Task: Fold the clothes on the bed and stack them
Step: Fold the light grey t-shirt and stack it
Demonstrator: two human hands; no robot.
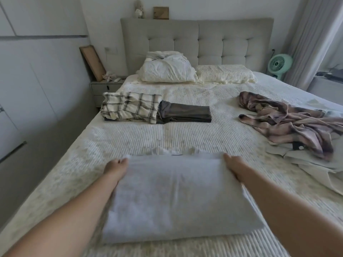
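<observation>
A: Bed [185,127], ribbed cover. Near edge?
B: Pale folded cloth [176,197], blurred, held at its far corners: left hand [116,168], right hand [234,166], fingers tucked under; curl hidden.
A: Rest?
B: Mauve heap [289,121] right; plaid fold [130,106] touching dark fold [185,112], mid-left.

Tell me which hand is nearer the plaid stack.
Left. The left hand lies below the plaid stack, on the bed's same side; the right hand grips the white garment's far edge.
</observation>
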